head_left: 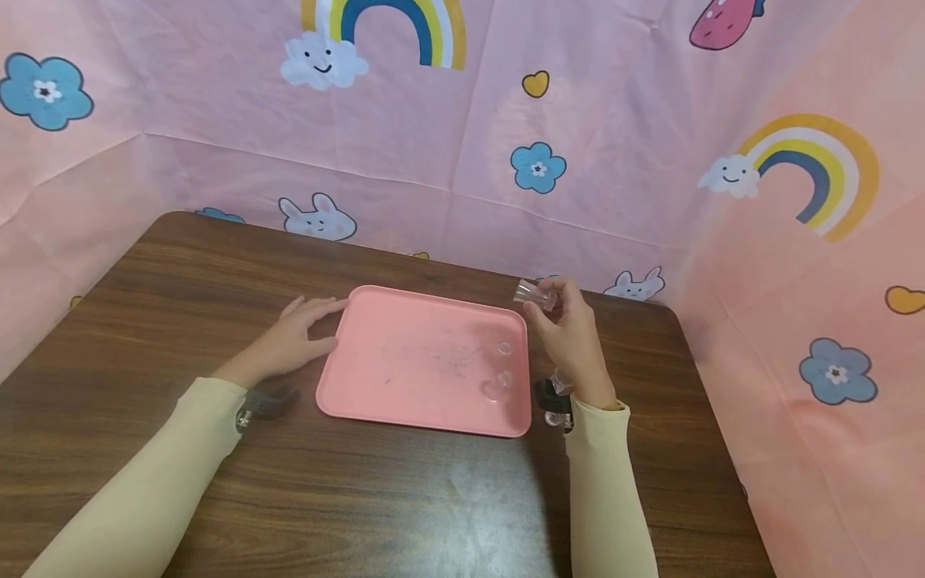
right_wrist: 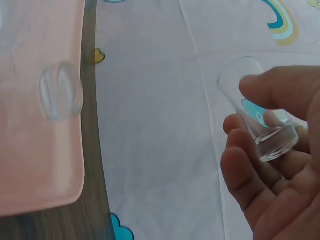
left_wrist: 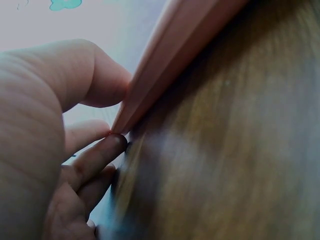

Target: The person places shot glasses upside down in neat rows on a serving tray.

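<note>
My right hand holds a small clear shot glass near the far right corner of the pink tray. In the right wrist view this glass is tilted, its thick base toward the palm, with the thumb on its wall and the fingers curled beneath. On the left, my left hand rests at the tray's side, thumb and fingertips touching its edge, fingers extended. Several clear round pieces, one a ring, stand along the tray's right side. From the right wrist, one clear glass shows on the tray near its edge.
Under the tray is a dark wooden table. Clear glass-like things show beside my right wrist, partly hidden by it and a black strap. A patterned cloth hangs behind the table and along both sides.
</note>
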Available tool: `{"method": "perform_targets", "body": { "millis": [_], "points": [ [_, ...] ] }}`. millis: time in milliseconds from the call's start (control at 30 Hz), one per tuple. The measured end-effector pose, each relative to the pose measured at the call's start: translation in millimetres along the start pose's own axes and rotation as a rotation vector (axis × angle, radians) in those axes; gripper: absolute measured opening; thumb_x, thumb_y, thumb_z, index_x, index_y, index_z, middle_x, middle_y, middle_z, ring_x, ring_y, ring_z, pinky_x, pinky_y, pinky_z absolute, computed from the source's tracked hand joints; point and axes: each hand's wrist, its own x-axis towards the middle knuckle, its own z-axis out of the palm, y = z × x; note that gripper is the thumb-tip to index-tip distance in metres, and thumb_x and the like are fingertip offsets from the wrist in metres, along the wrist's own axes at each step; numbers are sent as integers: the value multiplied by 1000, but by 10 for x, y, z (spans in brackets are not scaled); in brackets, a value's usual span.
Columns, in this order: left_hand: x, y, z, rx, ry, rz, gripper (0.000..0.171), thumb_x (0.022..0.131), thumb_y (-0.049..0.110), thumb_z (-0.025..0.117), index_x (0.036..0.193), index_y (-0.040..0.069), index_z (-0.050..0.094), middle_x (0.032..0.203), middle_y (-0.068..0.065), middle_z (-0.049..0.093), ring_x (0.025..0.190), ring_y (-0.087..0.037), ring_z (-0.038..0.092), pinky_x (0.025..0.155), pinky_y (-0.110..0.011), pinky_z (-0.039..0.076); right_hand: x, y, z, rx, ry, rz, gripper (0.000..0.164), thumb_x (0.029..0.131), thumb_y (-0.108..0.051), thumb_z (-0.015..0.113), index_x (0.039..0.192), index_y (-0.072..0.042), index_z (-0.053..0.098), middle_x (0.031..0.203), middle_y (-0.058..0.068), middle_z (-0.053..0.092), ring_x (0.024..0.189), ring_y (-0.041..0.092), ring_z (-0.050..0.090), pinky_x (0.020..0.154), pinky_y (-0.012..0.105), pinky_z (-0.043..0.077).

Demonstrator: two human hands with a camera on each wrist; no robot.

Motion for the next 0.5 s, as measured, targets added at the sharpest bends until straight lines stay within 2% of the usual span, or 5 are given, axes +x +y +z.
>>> {"method": "perform_targets", "body": {
  "millis": [100,300,400,500],
  "points": [
    [-5,-3,-1,-7,-5,-16,62,89,26,65,145,19,40,150,-13,34,142,-35,21,117,-49,-4,-2,-24,24,55,-22,-9,33,89,-19,67,118,-11,53,96,5,61,86,15,61,79,31,55],
    [6,-6,-8,-16,-10,-27,63,89,26,65,146,19,38,151,-14,34,142,-35,19,117,-49,-4,12,-58,87,110,-58,-102,34,91,-12,63,125,-11,58,112,5,61,96,18,60,85,35,54],
    [16,-18,-3,-13,-7,-9,64,89,23,65,146,18,37,150,-12,36,141,-34,22,117,-48,-5,12,-56,105,103,-80,-84,36,92,-12,61,128,-13,53,113,4,60,95,16,60,85,34,54],
    [24,-33,8,-13,-1,4,66,89,22,65,147,18,35,149,-9,38,141,-32,24,117,-47,-5,11,-35,108,82,-77,-32,32,91,-14,63,122,-14,52,104,0,60,91,12,60,83,30,55]
  ]
}}
